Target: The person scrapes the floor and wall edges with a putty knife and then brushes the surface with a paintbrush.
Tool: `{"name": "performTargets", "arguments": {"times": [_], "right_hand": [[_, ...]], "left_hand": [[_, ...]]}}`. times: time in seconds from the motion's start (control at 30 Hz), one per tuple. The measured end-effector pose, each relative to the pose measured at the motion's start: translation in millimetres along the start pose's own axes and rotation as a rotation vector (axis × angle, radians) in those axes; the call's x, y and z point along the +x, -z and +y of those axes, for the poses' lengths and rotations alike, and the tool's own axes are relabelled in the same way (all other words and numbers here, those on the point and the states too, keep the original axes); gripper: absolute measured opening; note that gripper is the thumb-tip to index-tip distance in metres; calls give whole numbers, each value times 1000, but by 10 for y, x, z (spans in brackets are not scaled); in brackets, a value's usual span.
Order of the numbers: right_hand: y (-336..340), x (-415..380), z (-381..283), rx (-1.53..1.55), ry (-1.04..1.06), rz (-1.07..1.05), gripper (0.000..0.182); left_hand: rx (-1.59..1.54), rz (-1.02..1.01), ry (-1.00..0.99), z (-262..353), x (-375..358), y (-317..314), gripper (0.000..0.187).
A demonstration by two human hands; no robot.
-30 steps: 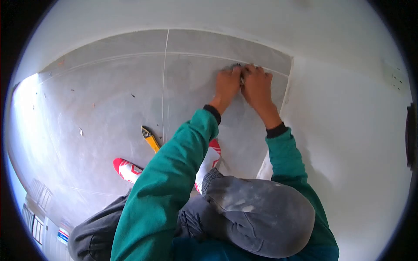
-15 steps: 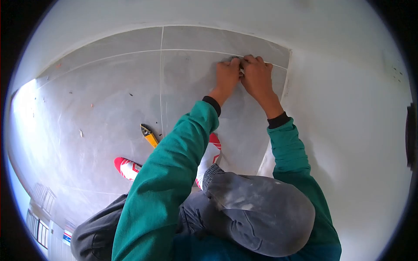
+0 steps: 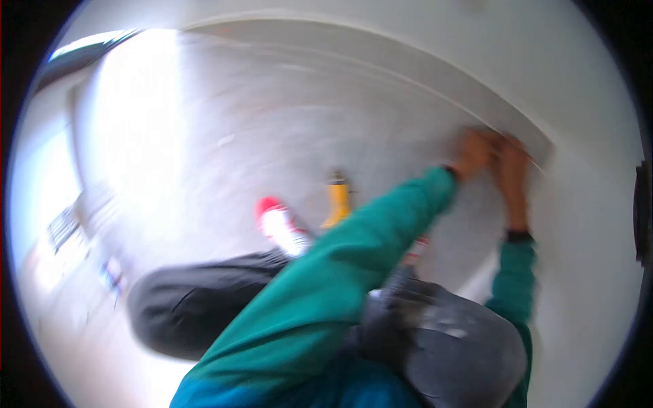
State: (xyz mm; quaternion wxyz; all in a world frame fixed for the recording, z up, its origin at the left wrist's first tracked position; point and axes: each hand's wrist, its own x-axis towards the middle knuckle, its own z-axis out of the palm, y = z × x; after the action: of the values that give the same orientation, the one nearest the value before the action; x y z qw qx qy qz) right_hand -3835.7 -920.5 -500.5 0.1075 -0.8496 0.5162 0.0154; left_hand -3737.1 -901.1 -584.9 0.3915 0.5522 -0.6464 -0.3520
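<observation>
My left hand (image 3: 476,153) and my right hand (image 3: 511,160) are close together, low over the grey tiled floor (image 3: 286,109) near the corner of the room. Both look closed, fingers curled in toward each other, though motion blurs them. Whatever they pinch is hidden behind the fingers and too small to name. On the floor to the left, apart from both hands, lies a yellow-handled tool (image 3: 338,202) with a dark metal head, like pliers or a cutter.
White walls (image 3: 585,224) stand close on the right and ahead. My red-and-white sock (image 3: 279,221) rests on the tiles beside the tool, and my bent knees (image 3: 456,340) fill the lower middle. Bright light falls across the floor (image 3: 139,122) at the left.
The view has swung to the left, so the hands, tool and foot now appear farther right, and the picture is blurred. My hands stay together near the corner.
</observation>
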Motion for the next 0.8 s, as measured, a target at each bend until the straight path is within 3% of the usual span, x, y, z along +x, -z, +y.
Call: {"name": "performTargets", "arguments": {"times": [0.03,0.07,0.1,0.13,0.23,0.3,0.33,0.4,0.53,0.6,0.67,0.7,0.73,0.77,0.8], "right_hand": [[-59,-24,33,11,14,-6,28],[-148,-43,121,25,140,68,30],[-95,-12,14,92,10,15,29],[-17,5,-74,-13,-50,-69,28],[132,1,-235,-97,-78,-98,19],[81,-1,-62,-17,2,-49,20],[-113,99,62,-17,-2,-37,20],[-343,28,193,-130,-142,-135,21],[-550,-49,459,-84,-100,-98,27],[-641,-143,615,117,31,41,38],[-696,-161,565,-62,236,7,43],[-467,-88,250,-9,348,63,44],[-314,-149,44,162,127,77,42],[-279,-133,14,314,45,68,42],[-322,-158,20,305,83,162,42]], "left_hand": [[-55,-135,240,-252,17,-442,24],[183,-121,217,-148,14,-355,22],[66,37,278,-74,26,-265,21],[-233,22,419,-47,27,-171,21],[-126,93,294,2,-1,-149,25],[-752,35,724,136,52,0,21],[-747,31,713,5,131,-27,21],[130,151,151,-343,65,-525,18],[80,118,107,-274,52,-437,19],[63,28,154,-155,42,-336,22],[26,346,-15,-138,-29,-238,25],[59,147,61,-187,-41,-135,28],[112,32,102,-277,-72,-168,29],[168,-86,137,-377,-101,-206,31],[45,-77,73,-194,-76,77,27]]}}
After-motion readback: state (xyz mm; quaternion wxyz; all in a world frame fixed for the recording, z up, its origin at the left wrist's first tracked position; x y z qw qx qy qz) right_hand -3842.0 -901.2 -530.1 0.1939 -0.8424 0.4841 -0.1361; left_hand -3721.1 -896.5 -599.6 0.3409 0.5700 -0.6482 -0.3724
